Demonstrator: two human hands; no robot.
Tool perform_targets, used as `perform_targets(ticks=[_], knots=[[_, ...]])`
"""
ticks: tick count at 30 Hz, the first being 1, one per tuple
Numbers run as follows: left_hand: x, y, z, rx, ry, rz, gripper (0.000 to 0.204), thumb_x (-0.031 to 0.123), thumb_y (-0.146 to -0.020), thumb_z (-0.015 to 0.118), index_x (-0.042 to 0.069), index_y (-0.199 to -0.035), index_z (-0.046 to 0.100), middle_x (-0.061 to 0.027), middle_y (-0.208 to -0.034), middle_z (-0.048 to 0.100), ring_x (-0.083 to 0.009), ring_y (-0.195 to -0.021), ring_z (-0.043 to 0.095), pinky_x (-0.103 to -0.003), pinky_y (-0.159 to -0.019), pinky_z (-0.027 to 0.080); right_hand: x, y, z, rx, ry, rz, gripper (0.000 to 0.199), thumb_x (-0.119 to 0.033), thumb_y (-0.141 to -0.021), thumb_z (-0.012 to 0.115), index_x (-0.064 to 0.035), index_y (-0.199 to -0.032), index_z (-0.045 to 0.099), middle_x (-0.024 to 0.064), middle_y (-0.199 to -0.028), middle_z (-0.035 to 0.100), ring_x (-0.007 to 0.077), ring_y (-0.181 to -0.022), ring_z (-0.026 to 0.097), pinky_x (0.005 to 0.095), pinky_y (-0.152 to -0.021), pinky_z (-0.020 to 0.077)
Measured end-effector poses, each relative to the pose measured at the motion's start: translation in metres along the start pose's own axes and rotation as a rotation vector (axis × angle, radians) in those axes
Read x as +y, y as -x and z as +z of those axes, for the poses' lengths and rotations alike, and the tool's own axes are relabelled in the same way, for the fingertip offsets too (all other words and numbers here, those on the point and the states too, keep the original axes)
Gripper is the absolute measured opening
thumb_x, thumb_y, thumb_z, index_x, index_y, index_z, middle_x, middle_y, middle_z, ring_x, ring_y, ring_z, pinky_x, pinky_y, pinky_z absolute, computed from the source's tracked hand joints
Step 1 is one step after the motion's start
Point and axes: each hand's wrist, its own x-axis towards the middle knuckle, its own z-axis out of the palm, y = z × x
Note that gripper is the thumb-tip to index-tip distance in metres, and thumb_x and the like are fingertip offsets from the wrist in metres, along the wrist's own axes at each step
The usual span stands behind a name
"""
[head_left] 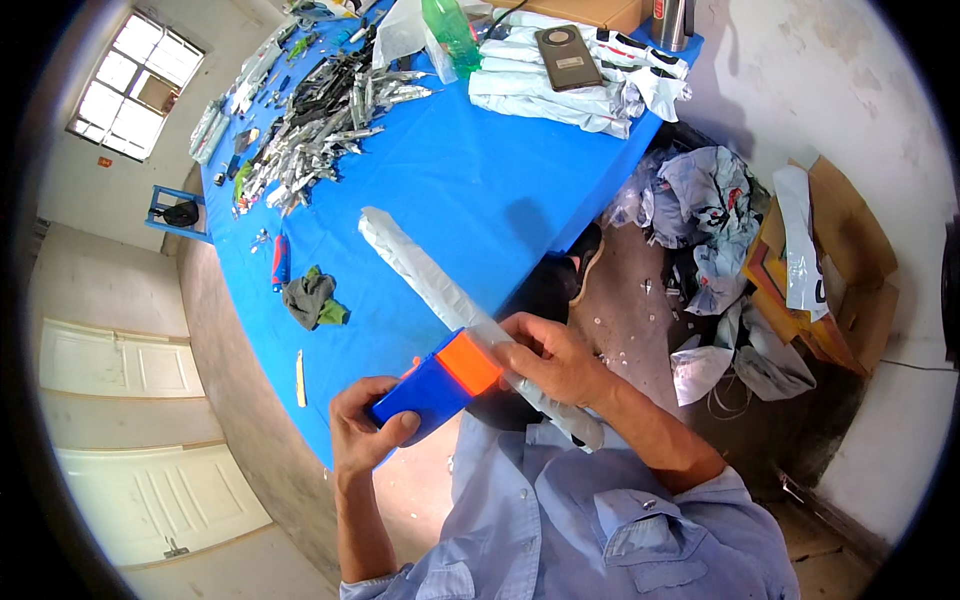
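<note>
My left hand (375, 422) is closed around a blue block-shaped thing (425, 397) with an orange end (468, 363); its exact kind I cannot tell. The thumb lies along its near side. A long, narrow white plastic-wrapped bundle (425, 268) runs slantwise from above the table toward my chest. My right hand (550, 360) grips the bundle's lower part, with fingers bent beside the orange end. The orange end meets or overlaps the bundle; whether they are joined is hidden.
On the blue-covered table (440, 170) lie a heap of silvery and black parts (315, 140), a grey-green cloth (310, 298), a red-and-blue tool (280, 262), white plastic bags (545, 95) and a phone (568, 58). Crumpled bags (715, 200) and an opened carton (850, 225) are at right.
</note>
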Motion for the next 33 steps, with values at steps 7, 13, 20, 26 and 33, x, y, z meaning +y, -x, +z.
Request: perform_targets(ticks=[7, 13, 20, 26, 33], knots=[[0.010, 0.008, 0.007, 0.037, -0.030, 0.013, 0.044, 0.023, -0.079, 0.091, -0.005, -0.108, 0.074, -0.0081, -0.091, 0.074, -0.0144, -0.079, 0.068, -0.028, -0.069, 0.055, 0.006, 0.001, 0.003, 0.121, 0.277, -0.205, 0.019, -0.011, -0.105, 0.061, 0.0033, -0.117, 0.060, 0.0106, -0.092, 0.070, 0.0152, -0.081, 0.068, 0.0320, -0.071, 0.0535], [0.018, 0.016, 0.018, 0.055, -0.121, 0.037, 0.042, 0.022, -0.079, 0.091, -0.005, -0.108, 0.075, -0.0080, -0.090, 0.075, -0.0137, -0.080, 0.068, -0.028, -0.072, 0.055, 0.007, -0.003, 0.004, 0.226, 0.509, -0.329, 0.020, -0.006, -0.101, 0.064, 0.0038, -0.118, 0.060, 0.0213, -0.095, 0.072, 0.0273, -0.084, 0.074, 0.0386, -0.074, 0.0552], [0.023, 0.019, 0.019, 0.082, -0.115, 0.009, 0.043, 0.022, -0.079, 0.091, -0.006, -0.108, 0.075, -0.0092, -0.089, 0.076, -0.0141, -0.077, 0.069, -0.028, -0.070, 0.055, 0.004, 0.000, 0.004, 0.268, 0.538, -0.334, 0.020, -0.005, -0.101, 0.063, 0.0043, -0.118, 0.060, 0.0247, -0.096, 0.072, 0.0340, -0.086, 0.075, 0.0408, -0.075, 0.0552], [0.034, 0.025, 0.021, 0.080, -0.137, -0.006, 0.043, 0.021, -0.078, 0.091, -0.006, -0.107, 0.075, -0.0096, -0.088, 0.077, -0.0138, -0.077, 0.069, -0.027, -0.070, 0.055, -0.003, 0.004, -0.001, 0.228, 0.543, -0.313, 0.019, -0.006, -0.100, 0.063, 0.0025, -0.117, 0.062, 0.0229, -0.093, 0.071, 0.0324, -0.083, 0.074, 0.0410, -0.074, 0.0546], [0.035, 0.037, 0.016, 0.147, -0.148, -0.039, 0.045, 0.025, -0.076, 0.092, -0.004, -0.106, 0.075, -0.0089, -0.088, 0.077, -0.0132, -0.077, 0.069, -0.027, -0.070, 0.055, 0.003, 0.004, -0.016, 0.328, 0.614, -0.338, 0.024, -0.019, -0.103, 0.064, 0.0025, -0.112, 0.064, 0.0221, -0.090, 0.070, 0.0284, -0.080, 0.071, 0.0399, -0.073, 0.0539]])
